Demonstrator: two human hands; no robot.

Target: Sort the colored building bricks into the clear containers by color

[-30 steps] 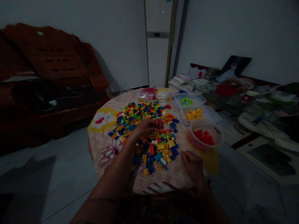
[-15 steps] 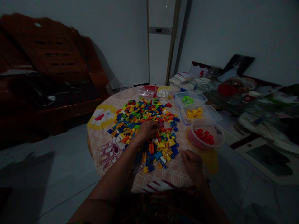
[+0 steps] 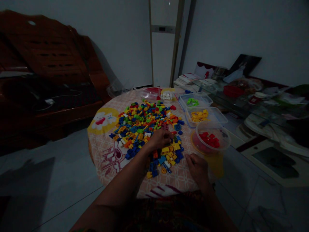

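Observation:
A wide heap of mixed toy building bricks (image 3: pixel 138 119) in yellow, blue, red, green, orange and white covers the middle of a round table. My left hand (image 3: pixel 160 139) reaches over the heap's right side, its fingers curled down among the bricks near some yellow bricks (image 3: pixel 170 149). Whatever those fingertips pinch is too dark and small to name. Closed in a fist, my right hand (image 3: pixel 198 169) rests at the table's near right side, apart from the heap. Its curled fingers hide anything inside.
Along the right edge stand clear plastic tubs: one with green bricks (image 3: pixel 192 102), one with yellow bricks (image 3: pixel 200 115), and a round one with red bricks (image 3: pixel 209 140). White bricks (image 3: pixel 167 95) lie at the back. A cluttered glass side table (image 3: pixel 217 91) stands beyond; a wooden bench (image 3: pixel 55 61) is left.
My left hand has moved right and slightly nearer to me across the heap. My right hand stays closed in the same place. The view has shifted a little.

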